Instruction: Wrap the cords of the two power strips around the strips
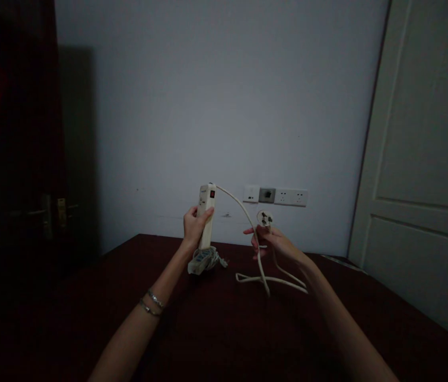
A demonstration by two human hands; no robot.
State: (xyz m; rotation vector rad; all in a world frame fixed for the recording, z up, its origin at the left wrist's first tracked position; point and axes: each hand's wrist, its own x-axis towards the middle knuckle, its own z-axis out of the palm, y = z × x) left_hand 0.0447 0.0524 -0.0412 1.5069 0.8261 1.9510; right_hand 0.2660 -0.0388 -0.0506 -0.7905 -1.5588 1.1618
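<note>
My left hand (195, 227) is closed around a white power strip (207, 228), held upright above the dark red table. A switch with a red mark shows near the strip's top. From its top end a white cord (243, 208) arcs right and drops in loose loops onto the table. My right hand (273, 239) grips the cord's plug (264, 219), its prongs turned toward me. Just below the strip lies a second, smaller power strip (198, 262) with its grey cable (210, 259) bundled around it.
Wall sockets (291, 197) sit in a row on the pale wall behind the dark red table (224, 329). A white panelled door (422, 175) stands at the right. A dark door with a brass handle (62, 212) is at the left.
</note>
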